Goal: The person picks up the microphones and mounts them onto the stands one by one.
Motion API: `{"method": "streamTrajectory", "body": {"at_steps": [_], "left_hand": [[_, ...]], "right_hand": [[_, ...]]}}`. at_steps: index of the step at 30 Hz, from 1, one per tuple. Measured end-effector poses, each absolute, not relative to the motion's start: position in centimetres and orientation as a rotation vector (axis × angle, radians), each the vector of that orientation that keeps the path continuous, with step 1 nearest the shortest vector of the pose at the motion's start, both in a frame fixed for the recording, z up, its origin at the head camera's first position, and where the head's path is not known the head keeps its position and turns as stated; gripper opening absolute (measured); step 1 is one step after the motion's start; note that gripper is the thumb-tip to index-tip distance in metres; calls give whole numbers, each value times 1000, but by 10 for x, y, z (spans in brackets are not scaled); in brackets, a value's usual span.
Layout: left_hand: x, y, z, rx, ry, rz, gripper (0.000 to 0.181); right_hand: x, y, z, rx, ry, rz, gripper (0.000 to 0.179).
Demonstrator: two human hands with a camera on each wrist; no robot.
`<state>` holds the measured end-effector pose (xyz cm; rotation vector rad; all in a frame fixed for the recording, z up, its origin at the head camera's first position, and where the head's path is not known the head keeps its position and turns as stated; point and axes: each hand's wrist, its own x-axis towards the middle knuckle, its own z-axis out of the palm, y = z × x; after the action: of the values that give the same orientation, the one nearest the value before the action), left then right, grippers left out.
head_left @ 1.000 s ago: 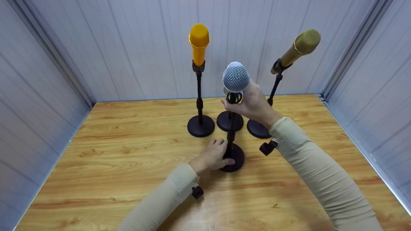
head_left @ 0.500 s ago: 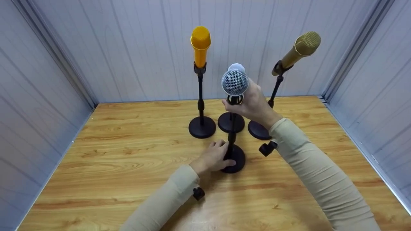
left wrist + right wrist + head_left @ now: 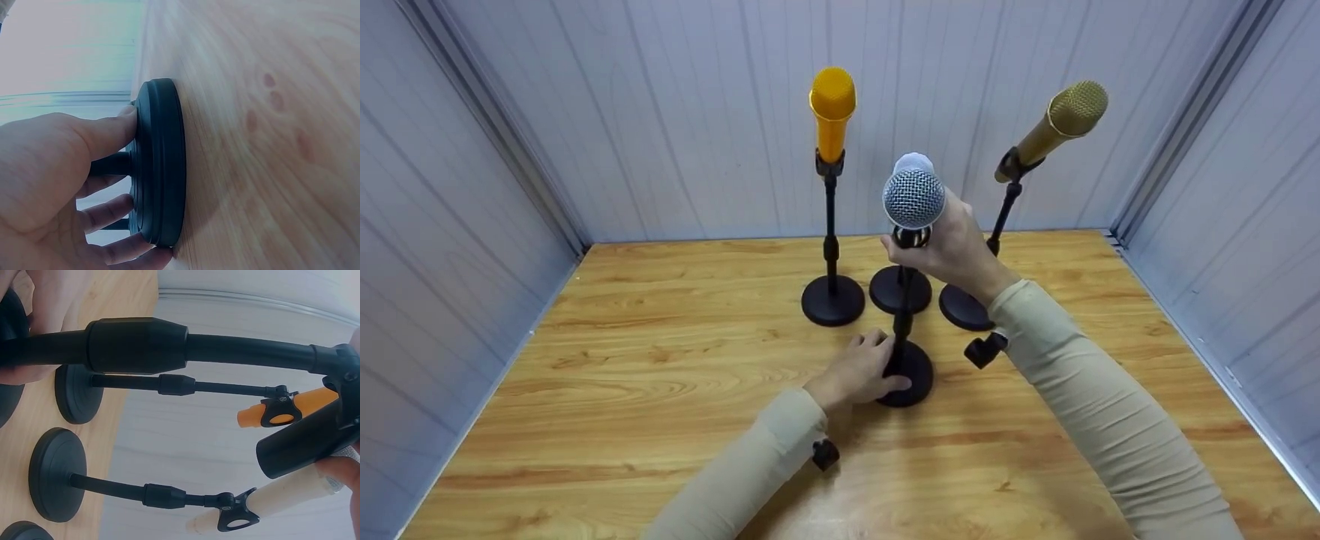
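A black microphone (image 3: 298,447) with a silver mesh head (image 3: 914,199) sits in the clip of the nearest black tabletop stand (image 3: 915,375). My right hand (image 3: 956,244) holds the microphone around its clip, the thumb in front and the other fingers largely hidden behind. Down at the round base, my left hand (image 3: 859,373) grips from the left. In the left wrist view its thumb (image 3: 115,132) lies on one side of the base and the fingers reach the opposite rim, with the pole between them. The base stands flat on the wooden table.
Just behind stands a white microphone (image 3: 913,161) on its own stand, partly covered. An orange microphone (image 3: 832,112) rises at back left, a gold one (image 3: 1054,124) leans at back right. Ribbed panels (image 3: 697,112) enclose the wooden table (image 3: 660,360) on three sides.
The whole scene sits slightly lower in the head view. Both hands keep their hold on the front stand and its microphone, with no clear movement relative to the table.
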<state>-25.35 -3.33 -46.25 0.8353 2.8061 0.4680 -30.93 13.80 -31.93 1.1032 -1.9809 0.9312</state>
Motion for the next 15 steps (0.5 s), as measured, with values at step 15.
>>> {"method": "streamTrajectory", "body": {"at_steps": [15], "left_hand": [[-256,-32,-461,806,2788,527,75]], "right_hand": [[-311,137,-323,1125,-1866,1137,56]]}}
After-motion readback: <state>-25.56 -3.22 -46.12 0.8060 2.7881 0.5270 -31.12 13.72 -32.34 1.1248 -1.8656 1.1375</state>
